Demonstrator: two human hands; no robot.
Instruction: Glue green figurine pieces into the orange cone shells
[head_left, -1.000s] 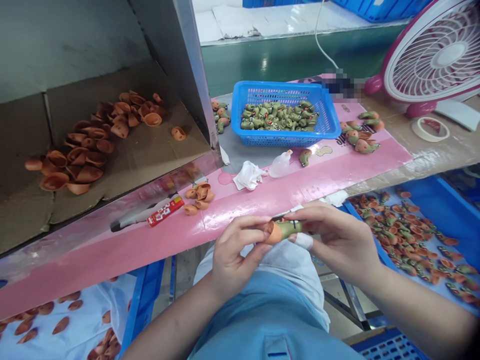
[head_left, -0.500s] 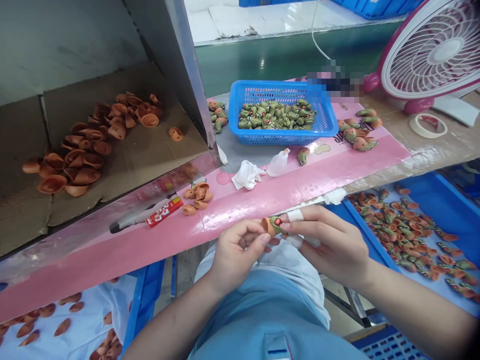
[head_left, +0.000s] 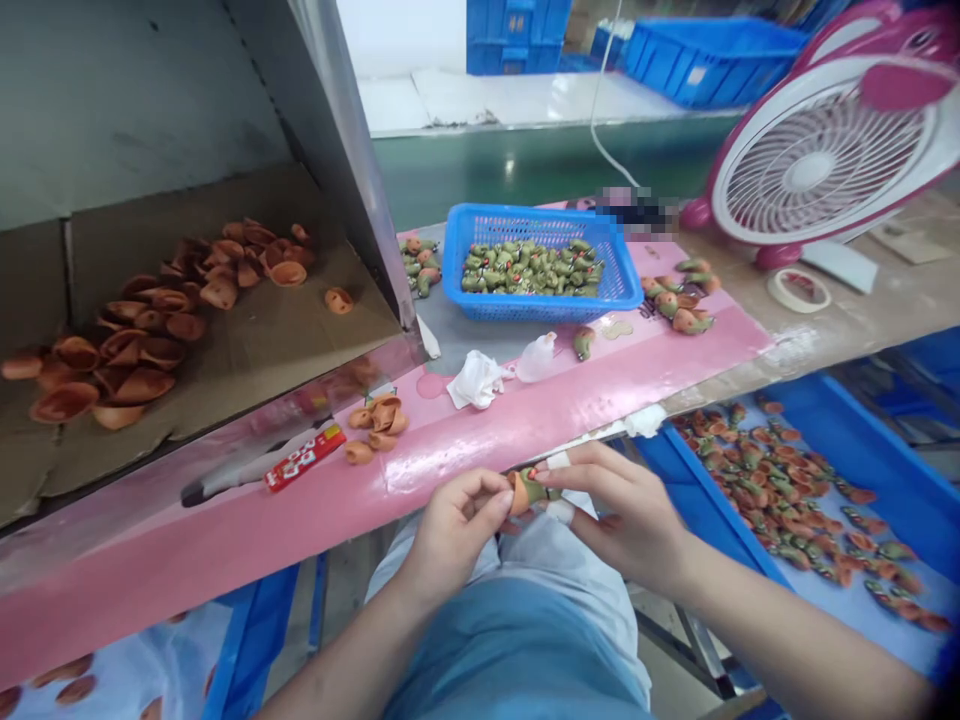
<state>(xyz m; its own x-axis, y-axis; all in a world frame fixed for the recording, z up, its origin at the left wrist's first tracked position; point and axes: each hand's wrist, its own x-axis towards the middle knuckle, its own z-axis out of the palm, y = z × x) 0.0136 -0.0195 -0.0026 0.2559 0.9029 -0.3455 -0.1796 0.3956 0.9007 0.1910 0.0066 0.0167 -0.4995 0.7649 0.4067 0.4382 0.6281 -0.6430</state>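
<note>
The person's left hand (head_left: 457, 535) and right hand (head_left: 622, 510) are both closed in a small pinch, and they hold 1 piece (head_left: 529, 490) between them, just over the front edge of the pink mat (head_left: 225, 545). The piece has an orange cap (head_left: 518, 494) on one end and a green body (head_left: 541, 489) on the other. The left fingers (head_left: 487, 497) curl around the cap, and the right fingers (head_left: 577, 467) hold the green end. The right hand has 2 bits of white tape (head_left: 558, 461) on its fingers. On the mat, a little pile of orange caps (head_left: 375, 422) sits near the hands, with a red tube (head_left: 304, 458) just beside it. Behind the mat is a blue basket (head_left: 529, 312) full of green bodies (head_left: 529, 270). A white rag (head_left: 476, 380) and a clear bottle (head_left: 537, 358) lie between the basket and the hands. Past the mat on the left, a cardboard box (head_left: 247, 380) holds many more caps, and on the right, a blue tray (head_left: 720, 530) holds mixed pieces. To do this well, hold both ends firmly and evenly, keep the cap straight on the body, and keep the fingers from slipping.
</note>
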